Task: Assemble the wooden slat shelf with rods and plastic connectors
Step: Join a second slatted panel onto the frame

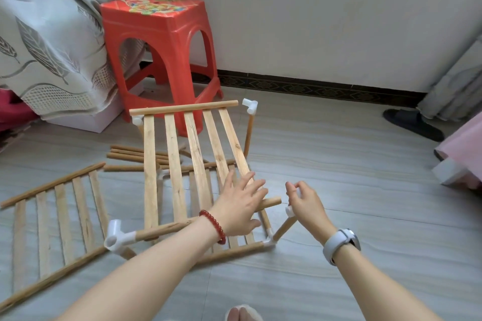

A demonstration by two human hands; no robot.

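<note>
Your right hand (307, 203) has its grip pinched on a white plastic connector (290, 210) that caps an upright rod (284, 228) leaning up from the near right corner of the frame. Your left hand (241, 204) lies spread, fingers straight, pressing on the raised slat panel (182, 159) beside its near rail, whose bare end (272, 201) pokes out toward 3 o'clock, just short of the connector.

At 9 o'clock along that rail, a larger white connector (117, 236) sits on its other end. The panel slopes up and away toward 12 o'clock, where its far rail (182, 108) ends near another white elbow connector (249, 105) on a standing rod (248, 135). A lower slat panel (221, 240) rests on the floor under the raised one.

At 9 o'clock a third slat panel (54, 219) lies flat on the floor. Loose rods (135, 155) lie at about 11 o'clock, in front of a red plastic stool (161, 47). A dark slipper (413, 124) sits at 2 o'clock.
</note>
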